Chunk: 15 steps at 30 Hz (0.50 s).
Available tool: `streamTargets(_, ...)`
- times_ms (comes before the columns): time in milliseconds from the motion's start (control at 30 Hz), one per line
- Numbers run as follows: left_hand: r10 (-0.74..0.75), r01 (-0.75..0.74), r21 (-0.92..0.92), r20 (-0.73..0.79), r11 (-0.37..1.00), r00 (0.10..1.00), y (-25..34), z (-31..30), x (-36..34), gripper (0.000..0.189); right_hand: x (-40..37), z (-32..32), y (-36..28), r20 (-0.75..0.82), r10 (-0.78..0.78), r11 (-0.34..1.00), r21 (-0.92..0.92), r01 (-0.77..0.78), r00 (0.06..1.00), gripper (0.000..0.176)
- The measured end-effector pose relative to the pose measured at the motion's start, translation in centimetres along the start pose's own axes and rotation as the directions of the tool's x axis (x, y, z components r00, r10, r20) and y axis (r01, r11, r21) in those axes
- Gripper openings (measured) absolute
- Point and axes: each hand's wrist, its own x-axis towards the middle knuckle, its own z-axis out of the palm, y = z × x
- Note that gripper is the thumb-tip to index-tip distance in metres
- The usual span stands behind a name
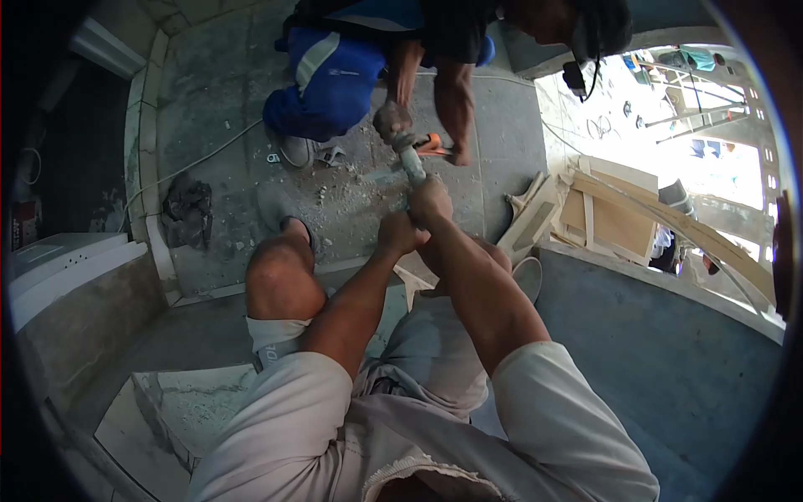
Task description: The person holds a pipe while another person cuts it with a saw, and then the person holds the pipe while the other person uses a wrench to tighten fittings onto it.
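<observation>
Both my hands are wrapped round a grey-green pipe (411, 166), held out in front of me over the floor. My right hand (432, 202) grips it nearer the far end. Just below and to its left, my left hand (401, 232) is closed round the near part, which my fingers mostly hide. At the pipe's far end, a co-worker's hand (392, 122) holds on by a rounded fitting. An orange tool (432, 145), perhaps a wrench, sits against that end, and the co-worker's other hand (459, 156) is on it.
The co-worker in blue trousers (335, 84) crouches opposite me. Rubble (335, 188) is scattered over the tiled floor, with a dark crumpled bag (188, 211) at left. A cable (192, 163) crosses the floor. Boards and cut pieces (615, 209) lean at right beside a low wall (652, 335).
</observation>
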Motion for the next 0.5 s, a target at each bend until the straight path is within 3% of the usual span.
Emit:
streamTargets(67, -0.001, 0.001, 0.007, 0.087, 1.0, 0.996, 0.4, 3.4, -2.8, 0.035, 0.0, -1.2, 1.7, 0.065, -0.094, 0.989, -0.111, 0.101, 0.993, 0.032)
streamTargets(133, -0.013, 0.013, -0.034, -0.025, 0.999, 1.0, 1.8, 1.8, -1.0, 0.036, 0.0, -1.6, 1.1, 0.014, -0.061, 0.994, -0.095, 0.062, 0.998, 0.034)
streamTargets(200, -0.029, 0.029, 0.019, 0.025, 0.999, 0.999, 2.2, 0.1, -1.2, 0.035, -1.1, -1.4, 1.4, -0.049, -0.058, 0.998, -0.036, 0.057, 0.997, 0.028)
streamTargets(267, -0.037, 0.039, -0.045, 0.042, 0.998, 0.998, 1.5, -1.5, -1.3, 0.036, 0.4, 1.7, 2.3, -0.007, -0.135, 0.99, 0.029, 0.135, 0.991, 0.022)
streamTargets(300, 0.072, -0.093, -0.2, -0.111, 0.975, 0.991, 1.3, -1.9, -1.9, 0.038, 2.1, 3.5, 2.9, -0.058, -0.189, 0.981, 0.027, 0.191, 0.98, 0.022)
streamTargets(333, 0.069, -0.084, -0.247, -0.068, 0.965, 0.995, 0.5, -2.0, -1.7, 0.039, 2.2, 3.9, 2.7, -0.084, -0.239, 0.97, 0.027, 0.242, 0.967, 0.022)
streamTargets(400, -0.053, 0.054, 0.016, -0.058, 0.998, 0.997, 0.5, -1.3, -1.1, 0.046, 1.9, 4.6, 1.8, -0.131, -0.157, 0.981, 0.091, 0.169, 0.979, 0.021)
streamTargets(433, 0.202, -0.191, 0.071, -0.19, 0.979, 0.961, -0.5, 0.1, -1.3, 0.047, 0.9, 4.0, 0.6, -0.148, -0.02, 0.969, 0.243, 0.056, 0.989, 0.02)
streamTargets(500, 0.365, -0.398, -0.031, -0.339, 0.917, 0.867, -6.7, 7.8, 2.2, 0.047, -2.0, -0.2, -0.3, -0.115, -0.073, 0.984, 0.156, 0.091, 0.991, 0.02)
